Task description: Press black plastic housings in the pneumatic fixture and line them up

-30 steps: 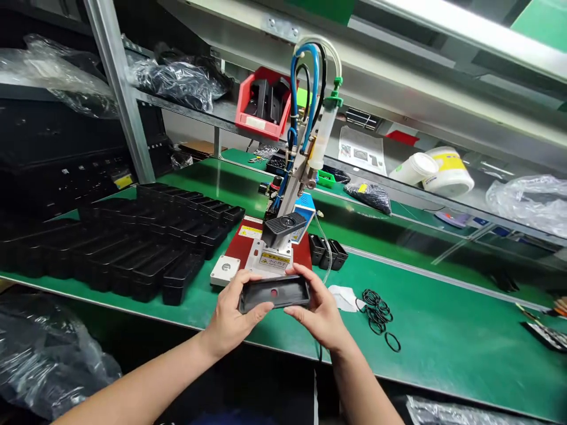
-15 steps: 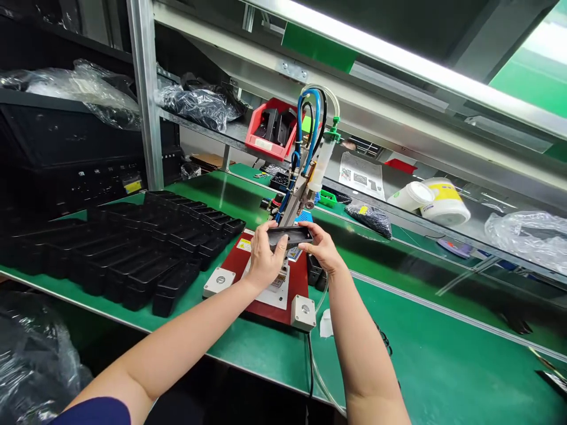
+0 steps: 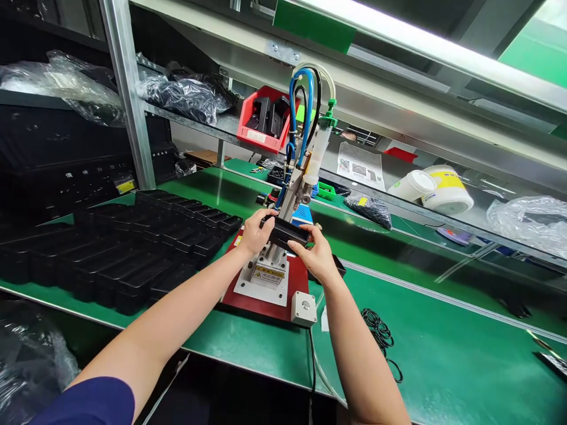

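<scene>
A black rectangular plastic housing (image 3: 287,232) is held up in front of a benchtop press (image 3: 296,192), one end in each hand. My left hand (image 3: 257,232) grips its left end, and my right hand (image 3: 317,251) pinches the right end with the thumb along the near side. Beneath the housing is the press's metal block with a yellow warning label (image 3: 268,275), on a red base (image 3: 248,304). Whether the housing touches the press cannot be made out. Rows of similar black housings (image 3: 128,283) lie on the green bench to the left.
Several black rings (image 3: 376,327) lie on the bench right of my right forearm. A button box (image 3: 303,308) sits at the base's front right corner. A red bin (image 3: 259,137) of black parts and white tubs (image 3: 447,190) stand on the shelf behind.
The housing has tilted, so its closed outer side shows instead of its hollow inside. Both hands have shifted their hold on it. The view has moved slightly, revealing the black rings.
</scene>
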Motion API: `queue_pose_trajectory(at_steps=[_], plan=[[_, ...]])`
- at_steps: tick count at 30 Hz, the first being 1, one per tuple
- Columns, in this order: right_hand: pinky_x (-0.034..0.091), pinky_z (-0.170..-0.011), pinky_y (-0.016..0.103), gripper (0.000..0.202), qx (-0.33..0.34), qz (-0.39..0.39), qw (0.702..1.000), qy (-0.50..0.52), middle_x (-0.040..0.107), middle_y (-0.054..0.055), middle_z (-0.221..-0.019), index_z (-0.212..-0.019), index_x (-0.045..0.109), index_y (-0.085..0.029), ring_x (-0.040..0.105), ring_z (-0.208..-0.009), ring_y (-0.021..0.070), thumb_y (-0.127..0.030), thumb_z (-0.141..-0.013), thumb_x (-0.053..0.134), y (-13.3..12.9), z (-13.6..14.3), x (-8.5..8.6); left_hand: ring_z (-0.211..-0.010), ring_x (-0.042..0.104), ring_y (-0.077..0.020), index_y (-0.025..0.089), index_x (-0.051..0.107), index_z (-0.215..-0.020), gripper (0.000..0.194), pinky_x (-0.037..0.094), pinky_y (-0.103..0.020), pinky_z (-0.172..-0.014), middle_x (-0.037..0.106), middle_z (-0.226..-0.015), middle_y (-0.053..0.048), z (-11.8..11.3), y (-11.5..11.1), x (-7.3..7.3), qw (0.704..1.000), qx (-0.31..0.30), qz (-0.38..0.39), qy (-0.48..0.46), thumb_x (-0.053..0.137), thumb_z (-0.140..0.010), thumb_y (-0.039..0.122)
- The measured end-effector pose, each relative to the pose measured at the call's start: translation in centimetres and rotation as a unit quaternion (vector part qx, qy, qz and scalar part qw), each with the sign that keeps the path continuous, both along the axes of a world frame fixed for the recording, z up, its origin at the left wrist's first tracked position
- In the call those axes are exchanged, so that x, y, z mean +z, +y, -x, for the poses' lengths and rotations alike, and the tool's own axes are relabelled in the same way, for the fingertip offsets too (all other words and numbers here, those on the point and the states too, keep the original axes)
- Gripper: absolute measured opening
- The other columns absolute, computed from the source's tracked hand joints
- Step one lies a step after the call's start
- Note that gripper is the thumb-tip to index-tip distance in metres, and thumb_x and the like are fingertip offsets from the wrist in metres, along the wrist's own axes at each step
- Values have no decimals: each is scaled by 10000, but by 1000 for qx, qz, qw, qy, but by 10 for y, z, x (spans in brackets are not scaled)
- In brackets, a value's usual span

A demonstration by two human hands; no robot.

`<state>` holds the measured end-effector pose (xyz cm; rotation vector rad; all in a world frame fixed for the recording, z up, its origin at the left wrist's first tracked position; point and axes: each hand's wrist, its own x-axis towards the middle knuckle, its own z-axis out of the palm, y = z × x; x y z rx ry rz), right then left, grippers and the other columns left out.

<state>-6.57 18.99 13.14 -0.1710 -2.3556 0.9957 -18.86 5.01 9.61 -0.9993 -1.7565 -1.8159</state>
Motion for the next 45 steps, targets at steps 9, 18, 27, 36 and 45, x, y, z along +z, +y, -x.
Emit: queue_pose_trajectory(at_steps=[9, 18, 27, 36, 45], plan=[[508, -677, 329, 485, 23, 12, 999, 28, 623, 73, -999, -1180, 491, -194, 597, -800, 194, -474, -803, 617, -4, -5, -13, -802, 602, -178, 140, 678, -972, 315, 473, -287, -763, 687, -908, -50, 4, 6, 2, 996, -56, 4, -67, 432, -826, 274], [419, -961, 517, 470, -46, -262, 962, 63, 502, 202, -1339, -1165, 549, -123, 482, -1219, 350, -497, -886, 495, -12, -3, -1, -840, 598, -190, 146, 672, -943, 298, 465, -301, -801, 678, -919, -53, 1, 5, -1, 995, -62, -13, -83, 438, -813, 277], [496, -847, 374, 388, -118, -236, 953, 148, 681, 122, -1042, -1088, 656, -156, 643, -969, 238, -281, -964, 310, -21, 20, -17, -860, 605, -204, 159, 669, -882, 279, 470, -328, -848, 680, -912, -53, -1, 6, 5, 995, -53, -12, -79, 427, -777, 252], [500, -902, 374, 378, -119, -214, 952, 184, 679, 117, -1057, -1114, 652, -164, 637, -1004, 228, -237, -958, 315, -25, 21, -26, -786, 574, -179, 172, 676, -930, 301, 444, -286, -732, 666, -873, -21, 5, 9, -4, 992, -74, -9, -101, 425, -792, 262], [477, -884, 382, 360, -111, -69, 977, 169, 675, 114, -1027, -1053, 662, -167, 621, -972, 232, -333, -932, 366, -28, 20, -21, -800, 578, -196, 162, 664, -845, 291, 442, -287, -713, 672, -866, -33, 8, 3, 14, 987, -114, 28, -114, 415, -731, 261]])
